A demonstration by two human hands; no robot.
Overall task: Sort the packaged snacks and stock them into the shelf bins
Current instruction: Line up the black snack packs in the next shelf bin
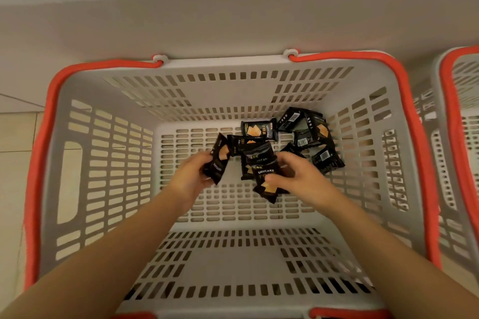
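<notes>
While I'm reaching into the basket (64,116), my left hand (190,176) is gripping one snack pack (217,160) and my right hand (298,176) is pinching another pack (268,179), gathering matching ones together.

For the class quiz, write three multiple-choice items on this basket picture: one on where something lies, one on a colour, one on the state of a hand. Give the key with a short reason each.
1. Where do the loose snack packets lie?
A. On the floor outside the basket
B. At the bottom of the basket, toward its far right corner
C. On the basket's rim

2. What colour is the trim along the basket rim?
A. Blue
B. Green
C. Red

3. What is the right hand doing?
A. Pinching a black packet marked DRYCAKE
B. Resting flat on the rim
C. Hanging idle, holding nothing

Key: 1 B, the packets sit on the slotted base near the far right wall. 2 C, a red band runs round the grey basket's top edge. 3 A, its thumb lies over the packet's front, while the left hand holds another packet.
</notes>
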